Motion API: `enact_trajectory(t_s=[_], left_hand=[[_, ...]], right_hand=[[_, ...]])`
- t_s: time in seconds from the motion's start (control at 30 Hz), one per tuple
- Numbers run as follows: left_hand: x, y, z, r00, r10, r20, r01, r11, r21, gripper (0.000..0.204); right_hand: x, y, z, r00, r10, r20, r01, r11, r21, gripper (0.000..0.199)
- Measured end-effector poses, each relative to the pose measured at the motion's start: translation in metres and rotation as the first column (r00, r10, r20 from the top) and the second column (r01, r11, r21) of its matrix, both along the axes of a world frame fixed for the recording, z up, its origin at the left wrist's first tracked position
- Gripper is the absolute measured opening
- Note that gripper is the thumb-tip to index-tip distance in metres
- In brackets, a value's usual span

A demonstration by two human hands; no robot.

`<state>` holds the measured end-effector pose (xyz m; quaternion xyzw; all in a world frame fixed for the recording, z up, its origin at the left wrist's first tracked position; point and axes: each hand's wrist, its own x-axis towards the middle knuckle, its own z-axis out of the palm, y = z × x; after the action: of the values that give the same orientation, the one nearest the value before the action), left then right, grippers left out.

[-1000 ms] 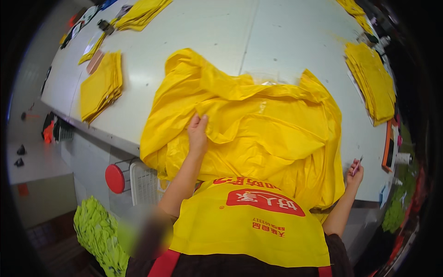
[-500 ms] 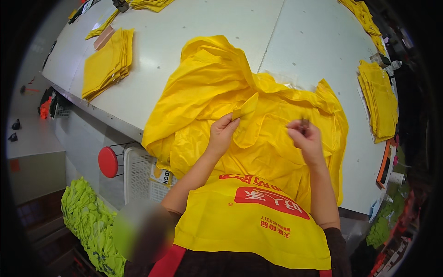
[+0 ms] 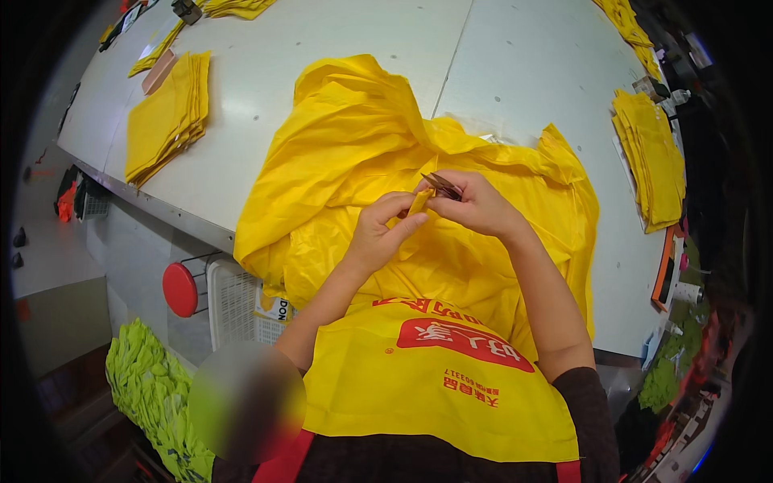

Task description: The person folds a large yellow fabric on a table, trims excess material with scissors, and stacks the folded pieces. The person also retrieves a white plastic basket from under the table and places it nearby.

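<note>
While the left hand pinches fabric, the right hand holds snips.

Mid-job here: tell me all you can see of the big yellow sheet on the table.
The yellow sheet looks thin, pliable and faintly shiny, perhaps coated fabric. It lies crumpled in loose folds on the pale table, with a peak at its far right; the yellow apron hides part of its near side. The left hand pinches a small yellow fold, apparently part of it, where the right hand holds dark snips. Any cut is too small to tell.
</note>
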<state>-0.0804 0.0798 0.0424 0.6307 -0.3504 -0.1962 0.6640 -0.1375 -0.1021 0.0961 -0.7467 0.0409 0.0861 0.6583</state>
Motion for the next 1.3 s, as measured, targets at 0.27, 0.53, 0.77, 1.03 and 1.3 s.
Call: enact_trajectory(t_s=[0.27,0.53,0.77,1.03,1.3], left_hand=[[0.0,-0.01,0.011,0.947,0.241,0.211,-0.259,0.964,0.059,0.008],[-0.001,-0.009,0.014,0.913,0.149,-0.38,-0.169,0.985,-0.019,0.013],[-0.007,-0.009,0.017,0.777,-0.055,-0.627,-0.091,0.976,-0.197,0.012],[-0.005,-0.012,0.013,0.908,0.035,-0.418,-0.097,0.987,-0.126,0.01],[-0.005,-0.01,0.018,0.99,0.133,0.051,-0.136,0.988,0.067,0.012]], right_hand=[[-0.01,0.002,0.02,0.952,-0.066,0.3,0.221,0.825,-0.52,0.013],[-0.028,0.031,0.01,0.923,-0.138,0.359,0.266,0.903,-0.336,0.016],[-0.029,0.053,-0.028,0.937,-0.345,0.043,0.342,0.937,0.07,0.029],[-0.036,0.04,-0.008,0.962,-0.274,-0.009,0.274,0.962,0.016,0.032],[-0.036,0.002,0.025,0.993,-0.068,0.095,0.101,0.914,-0.393,0.036]])
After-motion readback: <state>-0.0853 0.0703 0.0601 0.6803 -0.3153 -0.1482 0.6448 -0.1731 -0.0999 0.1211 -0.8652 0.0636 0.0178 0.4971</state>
